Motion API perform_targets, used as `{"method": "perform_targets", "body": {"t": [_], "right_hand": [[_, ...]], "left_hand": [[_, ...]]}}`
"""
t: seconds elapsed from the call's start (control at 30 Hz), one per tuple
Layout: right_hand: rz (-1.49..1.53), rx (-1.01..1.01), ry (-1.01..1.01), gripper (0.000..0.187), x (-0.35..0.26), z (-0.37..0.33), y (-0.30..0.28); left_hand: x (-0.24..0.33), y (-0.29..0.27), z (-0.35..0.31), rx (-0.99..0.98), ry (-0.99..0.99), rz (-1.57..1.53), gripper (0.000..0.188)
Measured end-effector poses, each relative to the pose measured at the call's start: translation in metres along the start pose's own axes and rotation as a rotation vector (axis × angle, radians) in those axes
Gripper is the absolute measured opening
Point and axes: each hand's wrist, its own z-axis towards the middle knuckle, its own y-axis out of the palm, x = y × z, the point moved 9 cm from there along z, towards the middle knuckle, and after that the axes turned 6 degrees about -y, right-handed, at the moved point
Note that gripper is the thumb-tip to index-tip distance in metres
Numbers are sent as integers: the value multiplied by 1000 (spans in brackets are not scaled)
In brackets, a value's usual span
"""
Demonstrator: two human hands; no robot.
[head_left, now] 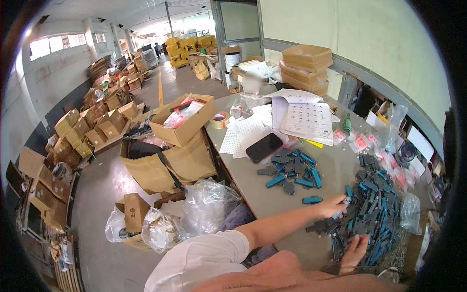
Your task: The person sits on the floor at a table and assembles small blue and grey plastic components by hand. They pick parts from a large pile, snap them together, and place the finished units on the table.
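My left hand (332, 207) reaches over the grey table with its fingers closed round a small teal plastic part, mostly covered by the fingers. Nearer to me, my right hand (354, 250) is at the near edge of a large pile of teal and black parts (372, 209), its fingers curled together; what they hold, if anything, is hidden. A single teal part (312, 200) lies just left of my left hand. Farther back is a smaller heap of the same teal and black pieces (292, 169), beside a black phone (264, 148).
Printed sheets (311, 119), a tape roll (219, 120) and a green bottle (347, 124) lie toward the table's back. Small red-and-white packets (360, 142) line the right side. Open cardboard boxes (170, 163) and clear plastic bags (206, 204) stand against the table's left edge.
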Motion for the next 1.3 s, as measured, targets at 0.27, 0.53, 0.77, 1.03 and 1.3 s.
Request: {"method": "perform_targets", "body": {"t": [0.27, 0.53, 0.77, 1.03, 1.3], "right_hand": [[374, -68, 201, 25, 18, -5, 29], [249, -65, 92, 25, 43, 0, 26], [208, -18, 108, 27, 33, -3, 27], [60, 22, 114, 33, 44, -3, 20], [-164, -66, -27, 39, -5, -7, 24]], "left_hand": [[25, 88, -38, -441, 13, -345, 44], [17, 82, -32, -286, -44, -559, 31], [32, 77, -37, -258, 131, -465, 25], [50, 79, -45, -300, 192, -572, 22], [47, 81, -38, -394, 226, -910, 23]]}}
